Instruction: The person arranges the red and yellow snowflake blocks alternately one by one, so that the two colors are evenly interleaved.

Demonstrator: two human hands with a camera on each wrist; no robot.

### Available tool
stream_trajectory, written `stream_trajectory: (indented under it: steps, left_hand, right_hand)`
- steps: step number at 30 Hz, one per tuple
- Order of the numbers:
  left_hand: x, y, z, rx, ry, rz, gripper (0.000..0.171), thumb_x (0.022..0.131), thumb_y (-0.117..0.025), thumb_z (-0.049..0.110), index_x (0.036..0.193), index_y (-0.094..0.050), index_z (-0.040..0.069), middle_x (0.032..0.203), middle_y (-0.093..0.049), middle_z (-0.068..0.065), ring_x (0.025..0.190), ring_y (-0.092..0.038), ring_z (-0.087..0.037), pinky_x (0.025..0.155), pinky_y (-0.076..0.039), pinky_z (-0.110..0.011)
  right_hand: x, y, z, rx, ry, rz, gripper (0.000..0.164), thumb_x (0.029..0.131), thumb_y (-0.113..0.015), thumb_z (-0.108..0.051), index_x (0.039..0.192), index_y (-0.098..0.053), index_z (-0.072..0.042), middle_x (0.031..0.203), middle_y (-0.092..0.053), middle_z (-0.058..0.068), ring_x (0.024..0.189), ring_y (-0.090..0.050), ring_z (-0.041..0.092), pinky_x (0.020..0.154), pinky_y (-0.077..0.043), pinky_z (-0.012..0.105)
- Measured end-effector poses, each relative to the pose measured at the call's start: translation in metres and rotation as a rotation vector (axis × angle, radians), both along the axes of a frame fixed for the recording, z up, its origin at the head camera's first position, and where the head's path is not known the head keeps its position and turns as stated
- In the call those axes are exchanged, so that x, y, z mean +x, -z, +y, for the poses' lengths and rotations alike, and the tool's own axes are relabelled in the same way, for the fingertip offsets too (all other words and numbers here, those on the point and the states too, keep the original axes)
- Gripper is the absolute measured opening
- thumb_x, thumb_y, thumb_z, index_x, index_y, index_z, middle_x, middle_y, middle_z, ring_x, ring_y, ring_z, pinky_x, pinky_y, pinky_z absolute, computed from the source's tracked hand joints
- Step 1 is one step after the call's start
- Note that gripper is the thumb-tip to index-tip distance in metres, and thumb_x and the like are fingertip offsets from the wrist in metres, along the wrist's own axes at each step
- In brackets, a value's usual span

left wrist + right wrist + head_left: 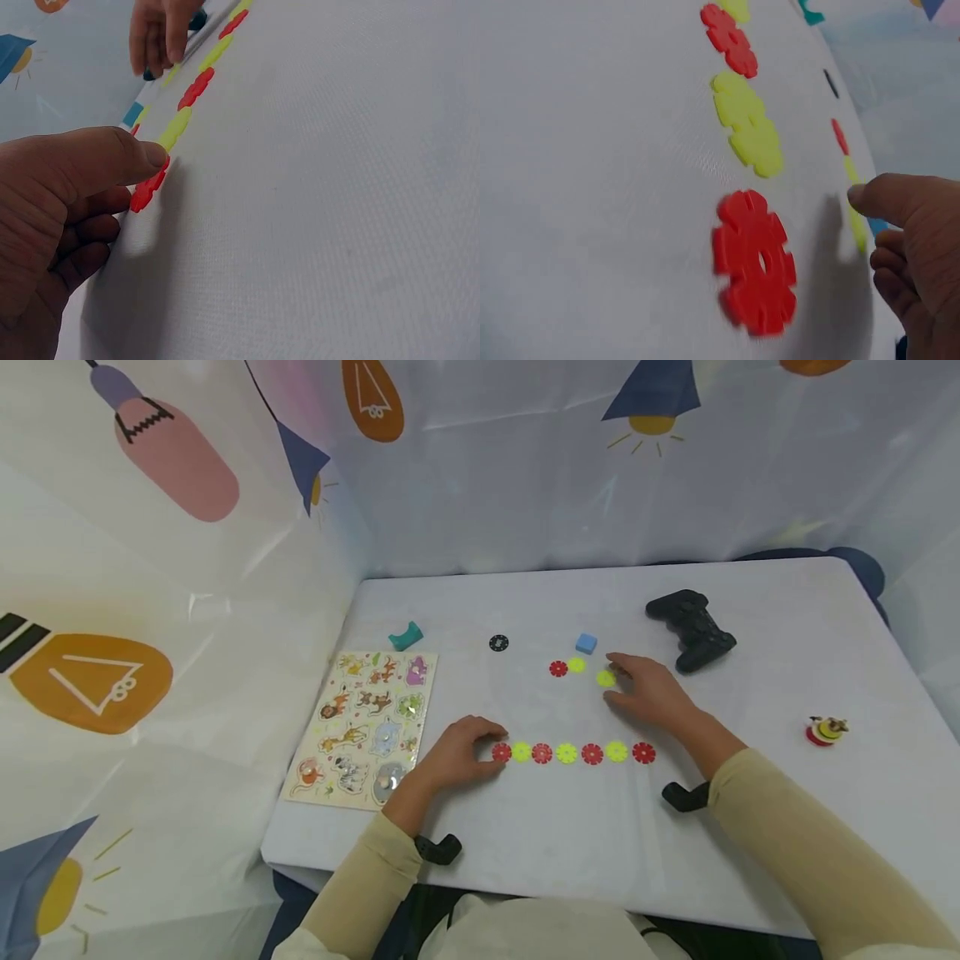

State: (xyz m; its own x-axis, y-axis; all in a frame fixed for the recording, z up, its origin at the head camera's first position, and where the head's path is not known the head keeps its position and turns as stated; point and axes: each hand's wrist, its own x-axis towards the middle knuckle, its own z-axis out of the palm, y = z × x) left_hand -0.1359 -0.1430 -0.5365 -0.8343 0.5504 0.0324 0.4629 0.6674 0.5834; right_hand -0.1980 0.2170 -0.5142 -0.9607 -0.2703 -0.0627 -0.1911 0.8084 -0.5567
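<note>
A row of alternating red and yellow flower-shaped discs lies flat on the white table. At its left end, my left hand [459,753] has thumb and forefinger spread either side of a red disc [502,752]; the thumb overlaps it in the left wrist view. Farther back, my right hand [651,692] holds its thumb and forefinger apart about a yellow disc [605,678]. Whether either hand touches its disc is unclear. Another red disc [558,668] and yellow disc [576,665] lie left of the right hand. The row's right-end red disc [756,262] shows notched edges.
A blue block [587,643] and a black round piece [498,643] lie behind the discs. An animal puzzle board [360,727] and teal piece [406,636] are at left. At right are a black game controller [692,628] and small stacked toy [826,731].
</note>
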Motion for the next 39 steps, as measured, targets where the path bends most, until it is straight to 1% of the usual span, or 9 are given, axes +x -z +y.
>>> stream_trajectory:
  steps: [4,9,12,17,21,25,32,36,39]
  left_hand:
    - [-0.001,0.0,0.002,-0.011,0.016,-0.001,0.045,0.082,-0.08,0.032,0.123,-0.066,0.018,0.117,-0.062,0.007,0.109,-0.054,-0.009,0.098,-0.045,-0.03]
    - [-0.002,-0.002,0.003,-0.018,0.002,0.006,0.045,0.081,-0.08,0.031,0.122,-0.067,0.018,0.115,-0.063,0.009,0.107,-0.054,-0.008,0.096,-0.046,-0.029]
    - [-0.002,-0.003,0.002,-0.009,0.003,0.005,0.044,0.081,-0.081,0.03,0.122,-0.067,0.018,0.115,-0.063,0.008,0.106,-0.055,-0.008,0.096,-0.046,-0.03]
    - [-0.003,-0.002,0.002,-0.006,0.017,0.004,0.045,0.082,-0.08,0.031,0.123,-0.066,0.017,0.116,-0.063,0.007,0.107,-0.055,-0.009,0.097,-0.046,-0.031]
    - [-0.003,-0.001,0.002,-0.017,0.017,0.01,0.044,0.082,-0.08,0.031,0.122,-0.066,0.017,0.115,-0.063,0.008,0.106,-0.055,-0.008,0.096,-0.046,-0.03]
    - [-0.004,-0.002,0.0,-0.017,0.011,0.036,0.043,0.082,-0.08,0.03,0.121,-0.067,0.017,0.114,-0.063,0.008,0.105,-0.055,-0.008,0.095,-0.046,-0.031]
    - [-0.006,0.0,-0.001,-0.003,0.013,0.032,0.044,0.082,-0.081,0.03,0.121,-0.067,0.017,0.114,-0.064,0.008,0.106,-0.056,-0.008,0.096,-0.046,-0.03]
    - [-0.006,0.002,0.0,0.008,0.022,0.017,0.044,0.082,-0.08,0.03,0.121,-0.067,0.017,0.113,-0.064,0.008,0.105,-0.055,-0.007,0.095,-0.046,-0.029]
    - [-0.006,0.002,-0.001,0.008,0.02,0.011,0.044,0.081,-0.081,0.029,0.121,-0.067,0.018,0.114,-0.063,0.009,0.105,-0.055,-0.006,0.095,-0.046,-0.028]
  right_hand:
    - [-0.014,0.009,-0.006,0.025,-0.013,-0.011,0.065,0.09,-0.072,-0.021,0.146,-0.044,-0.006,0.13,-0.057,0.015,0.12,-0.049,0.034,0.104,-0.038,0.056]
    - [-0.016,0.009,-0.008,0.019,-0.002,0.013,0.061,0.089,-0.072,-0.019,0.144,-0.047,-0.004,0.123,-0.061,0.015,0.113,-0.053,0.033,0.102,-0.041,0.055]
    - [-0.004,0.004,-0.004,0.024,0.014,-0.018,0.065,0.087,-0.073,-0.022,0.145,-0.046,-0.006,0.125,-0.06,0.015,0.117,-0.051,0.034,0.102,-0.04,0.056]
    - [0.038,-0.005,0.02,0.057,0.01,-0.048,0.066,0.084,-0.075,-0.022,0.142,-0.049,-0.005,0.123,-0.061,0.015,0.115,-0.051,0.036,0.097,-0.043,0.058]
    - [0.068,-0.001,0.043,0.093,-0.053,0.017,0.064,0.082,-0.077,-0.019,0.138,-0.052,-0.002,0.118,-0.064,0.016,0.111,-0.053,0.036,0.093,-0.046,0.058]
    - [0.086,0.009,0.058,0.077,-0.096,0.112,0.061,0.08,-0.078,-0.014,0.136,-0.055,-0.003,0.118,-0.065,0.014,0.111,-0.055,0.035,0.092,-0.047,0.056]
    - [0.097,0.024,0.064,0.016,-0.162,0.287,0.057,0.075,-0.082,-0.009,0.128,-0.063,-0.006,0.112,-0.068,0.006,0.103,-0.06,0.025,0.085,-0.05,0.049]
    - [0.098,0.019,0.065,0.02,-0.154,0.256,0.06,0.076,-0.083,-0.013,0.131,-0.06,-0.007,0.114,-0.067,0.004,0.104,-0.059,0.023,0.085,-0.051,0.05]
    - [0.087,0.008,0.059,0.005,-0.123,0.224,0.061,0.079,-0.082,-0.015,0.134,-0.057,-0.007,0.114,-0.066,0.006,0.104,-0.058,0.025,0.086,-0.05,0.052]
